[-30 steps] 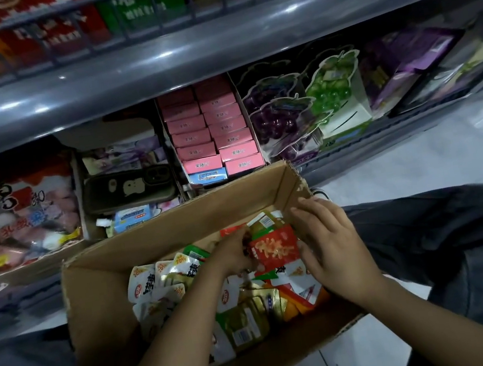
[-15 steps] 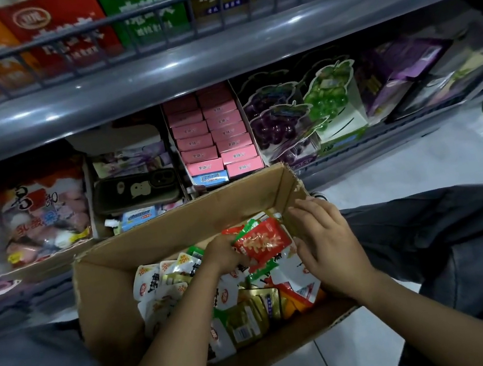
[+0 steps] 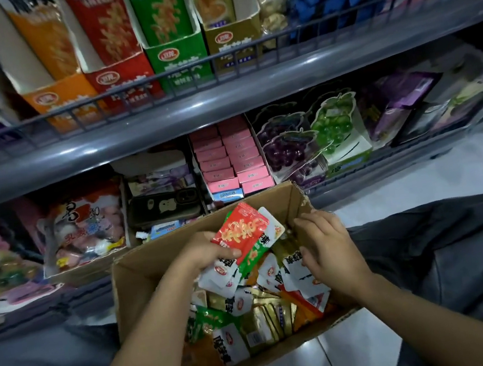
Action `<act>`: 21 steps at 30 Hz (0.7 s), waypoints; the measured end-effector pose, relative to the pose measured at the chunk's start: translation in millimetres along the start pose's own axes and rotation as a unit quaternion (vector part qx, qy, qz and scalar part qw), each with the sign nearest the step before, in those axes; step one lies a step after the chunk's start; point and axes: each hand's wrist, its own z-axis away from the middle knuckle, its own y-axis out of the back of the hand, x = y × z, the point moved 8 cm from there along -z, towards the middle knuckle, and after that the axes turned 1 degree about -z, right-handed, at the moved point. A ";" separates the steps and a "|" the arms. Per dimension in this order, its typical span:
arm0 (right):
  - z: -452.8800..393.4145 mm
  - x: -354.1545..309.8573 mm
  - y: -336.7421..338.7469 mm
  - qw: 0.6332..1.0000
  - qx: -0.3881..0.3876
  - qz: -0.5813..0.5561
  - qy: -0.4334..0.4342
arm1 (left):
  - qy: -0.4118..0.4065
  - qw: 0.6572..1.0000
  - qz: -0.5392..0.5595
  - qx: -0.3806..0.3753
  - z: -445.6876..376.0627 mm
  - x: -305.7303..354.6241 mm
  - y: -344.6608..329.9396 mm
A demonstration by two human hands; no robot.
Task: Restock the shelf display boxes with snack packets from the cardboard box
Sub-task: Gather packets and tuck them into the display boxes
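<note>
Over the last second the left hand point(image 3: 205, 253) had gathered a small fan of snack packets point(image 3: 243, 233) and lifted it off the pile, so that the red packet on top stood above the far rim of the cardboard box point(image 3: 135, 282) instead of lying down among the rest. Its fingers were curled round the bundle, the thumb pressed across the red face; a green and a white packet showed behind it. The view had also tipped upward, bringing the upper shelf and its 4 upright display boxes into sight: orange point(image 3: 62, 100), red point(image 3: 123, 81), green point(image 3: 178, 60) and gold point(image 3: 232, 40), standing side by side behind the wire rail point(image 3: 274, 41).

The right hand point(image 3: 328, 253) had stayed low in the box, fingers loosely bent over the white packets at the right side; whether it pinched one could not be told.

This looked like the end of sorting and the start of carrying: a handful was picked and the gaze had gone to the target boxes. The red display box seemed the likely home for the top packet, though the mixed colours in the bundle suggested more than 1 box would need visiting. Many packets remained in the cardboard box, so the restocking appeared far from finished.
</note>
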 end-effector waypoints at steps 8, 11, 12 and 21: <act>-15.2 -15.4 12.5 0.997 -0.027 -0.061 -0.043 | -0.054 0.991 0.100 -0.067 58.0 24.5 45.3; -23.4 -35.9 14.5 0.972 -0.096 -0.210 -0.052 | -0.079 0.977 0.164 -0.106 75.9 31.2 52.3; -23.9 -44.2 13.0 0.948 -0.141 -0.276 -0.070 | -0.083 0.971 0.188 -0.120 82.1 33.8 53.1; -28.8 -75.5 9.4 0.805 -0.272 -0.497 -0.177 | -0.117 0.935 0.319 -0.098 117.3 42.6 61.1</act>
